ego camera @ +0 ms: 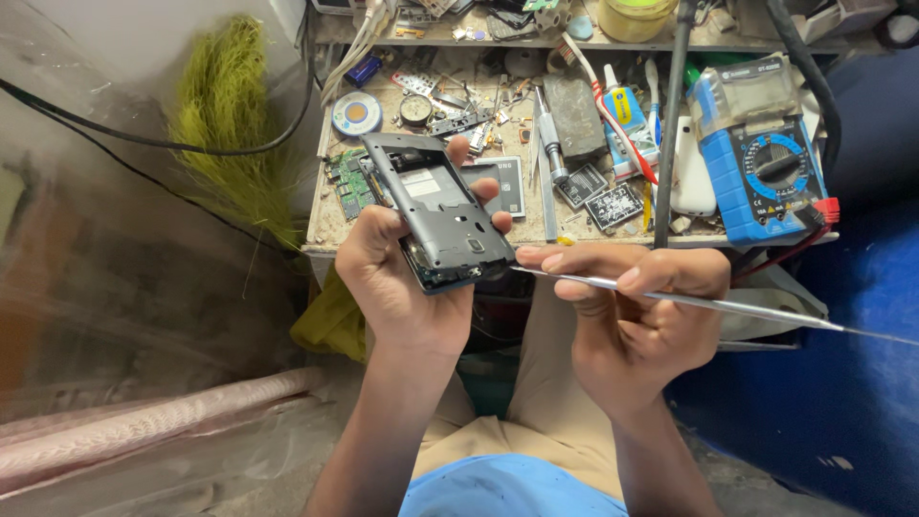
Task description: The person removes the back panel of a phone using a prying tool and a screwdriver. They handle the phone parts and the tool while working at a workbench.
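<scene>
Opened phone (436, 211) gripped in left hand (397, 278), right hand (632, 306) pinching metal pry tool (708, 303) beside it.

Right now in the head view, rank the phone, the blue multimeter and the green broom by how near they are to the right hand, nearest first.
From the right hand, which grips a thin metal tool:
1. Phone, just left of it, in the left hand.
2. Blue multimeter, above and to the right on the bench.
3. Green broom, far left by the wall.
</scene>
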